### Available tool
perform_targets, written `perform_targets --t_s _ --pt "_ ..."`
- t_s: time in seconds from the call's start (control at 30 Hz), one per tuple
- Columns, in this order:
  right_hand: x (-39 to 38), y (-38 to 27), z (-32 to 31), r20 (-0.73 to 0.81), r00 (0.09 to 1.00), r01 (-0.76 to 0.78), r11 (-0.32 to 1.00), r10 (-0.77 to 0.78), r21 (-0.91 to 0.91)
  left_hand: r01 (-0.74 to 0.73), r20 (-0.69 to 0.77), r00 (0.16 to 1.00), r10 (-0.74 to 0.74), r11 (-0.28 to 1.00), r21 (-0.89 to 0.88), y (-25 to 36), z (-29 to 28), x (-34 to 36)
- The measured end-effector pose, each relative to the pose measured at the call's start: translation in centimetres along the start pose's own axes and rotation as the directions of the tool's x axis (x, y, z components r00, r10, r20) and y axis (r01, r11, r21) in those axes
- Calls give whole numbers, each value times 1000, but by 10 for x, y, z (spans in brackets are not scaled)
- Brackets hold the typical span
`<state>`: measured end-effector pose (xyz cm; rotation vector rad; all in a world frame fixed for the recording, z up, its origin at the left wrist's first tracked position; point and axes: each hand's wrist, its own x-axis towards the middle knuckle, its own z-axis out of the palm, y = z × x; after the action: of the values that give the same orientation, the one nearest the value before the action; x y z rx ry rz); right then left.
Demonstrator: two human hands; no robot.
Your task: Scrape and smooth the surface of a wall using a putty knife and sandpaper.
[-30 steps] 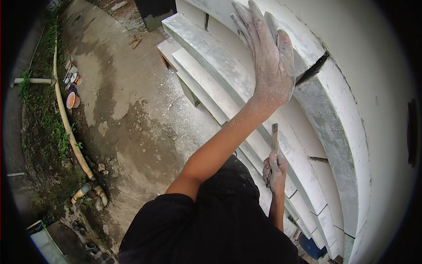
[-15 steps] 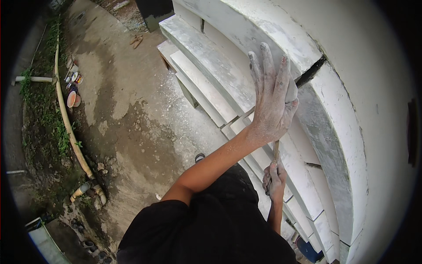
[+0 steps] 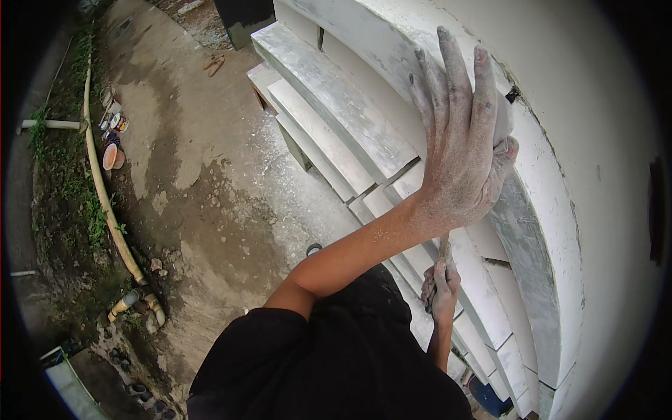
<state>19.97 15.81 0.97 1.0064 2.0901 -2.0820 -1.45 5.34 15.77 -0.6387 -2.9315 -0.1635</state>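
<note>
My left hand (image 3: 458,140), coated in white dust, is raised against the upper curved white ledge (image 3: 532,238), its long fingers extended over a pale grey flat pad (image 3: 503,115) that it holds, mostly hidden beneath palm and thumb. Below it, my right hand (image 3: 442,290) grips a narrow tool (image 3: 444,246), like a scraper, upright beside the lower ledges; its upper part is partly behind my left hand. Dark gaps cut across the stepped white ledges (image 3: 336,98) around both hands.
A pale smooth wall (image 3: 609,210) rises at the right. On the left lie stained concrete ground (image 3: 182,224), a long pipe (image 3: 105,203), buckets (image 3: 112,157) among weeds, and sandals (image 3: 214,64). A dark blue container (image 3: 490,395) sits low at the bottom right.
My left hand dropped lower along the upper ledge, then moved back up and to the right with the pad, over the dark gap. My right hand still holds the tool, nearly in place.
</note>
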Motion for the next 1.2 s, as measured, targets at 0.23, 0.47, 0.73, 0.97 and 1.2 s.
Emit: perform_targets --t_s 0.23,0.47,0.73,0.97,1.2 --pt "-4 1 5 -18 1000 10 1000 -11 -28 -557 -673 736 -68 503 -661 -7 82 -7" --pt "-12 4 7 49 999 -5 997 9 -80 -612 -801 593 -88 597 -519 -12 7 21" --pt "-14 -1 23 24 998 58 994 -56 -89 -542 -661 737 -139 463 -701 -39 90 -26" --pt "-10 -1 29 14 995 100 995 -99 -31 -546 -642 729 -237 363 -755 -72 60 -13" --pt "-10 -40 45 105 978 194 966 -178 -173 -654 -834 551 -25 608 -450 -54 50 12"
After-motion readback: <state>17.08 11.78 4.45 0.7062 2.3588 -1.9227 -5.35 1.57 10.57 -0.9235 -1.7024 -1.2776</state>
